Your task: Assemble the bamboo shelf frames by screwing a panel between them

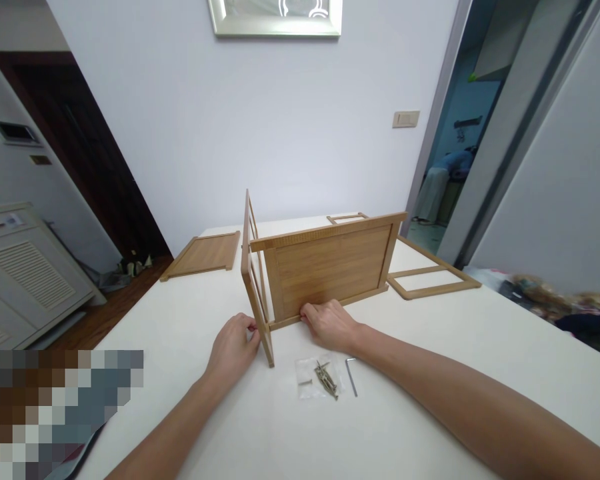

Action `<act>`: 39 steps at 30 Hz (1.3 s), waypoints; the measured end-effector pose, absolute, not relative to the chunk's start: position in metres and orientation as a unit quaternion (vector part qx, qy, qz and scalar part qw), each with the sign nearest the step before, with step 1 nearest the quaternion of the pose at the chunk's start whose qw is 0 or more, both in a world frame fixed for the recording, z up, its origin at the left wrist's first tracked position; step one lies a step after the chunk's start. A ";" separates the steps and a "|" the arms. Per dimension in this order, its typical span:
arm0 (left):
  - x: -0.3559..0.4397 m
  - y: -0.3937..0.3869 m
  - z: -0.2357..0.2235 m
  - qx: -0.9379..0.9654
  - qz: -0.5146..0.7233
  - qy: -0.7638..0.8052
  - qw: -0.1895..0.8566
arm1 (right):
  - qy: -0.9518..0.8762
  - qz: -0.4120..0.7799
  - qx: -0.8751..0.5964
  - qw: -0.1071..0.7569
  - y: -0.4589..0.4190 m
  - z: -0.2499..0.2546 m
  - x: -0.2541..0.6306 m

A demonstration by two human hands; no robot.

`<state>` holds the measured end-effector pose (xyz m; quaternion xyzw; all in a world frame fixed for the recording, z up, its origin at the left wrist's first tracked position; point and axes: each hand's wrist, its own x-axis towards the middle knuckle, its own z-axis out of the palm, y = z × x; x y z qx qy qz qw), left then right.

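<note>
A wooden panel [335,263] stands upright on its long edge on the white table. At its left end, an open wooden frame [254,293] stands roughly at right angles to it. My right hand [330,325] is closed on the panel's lower rail near that corner. Just outside the frame's lower part, my left hand [235,343] has its fingers pinched together; what they hold, if anything, is hidden. In front of the corner lies a clear plastic bag [306,390] with several screws [326,380]. An Allen key [351,378] lies right of it.
Another wooden panel [205,255] lies flat at the table's back left. A flat wooden frame [433,283] lies at the right, and part of another frame [347,218] shows behind the upright panel. Beyond the doorway, a person [443,180] bends over. The wall stands behind the table.
</note>
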<state>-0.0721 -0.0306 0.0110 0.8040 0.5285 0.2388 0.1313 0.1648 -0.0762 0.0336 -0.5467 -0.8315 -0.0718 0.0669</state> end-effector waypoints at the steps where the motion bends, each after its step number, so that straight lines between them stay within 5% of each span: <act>1: -0.072 -0.031 0.012 0.802 0.242 0.529 0.135 | -0.832 -0.072 -0.547 0.067 -0.076 0.033 0.165; 23: -0.072 -0.032 0.012 0.816 0.256 0.500 0.135 | -0.830 -0.091 -0.543 0.082 -0.071 0.027 0.166; 39: -0.069 -0.034 0.022 0.744 0.306 0.536 0.259 | -0.825 -0.096 -0.549 0.092 -0.072 0.027 0.166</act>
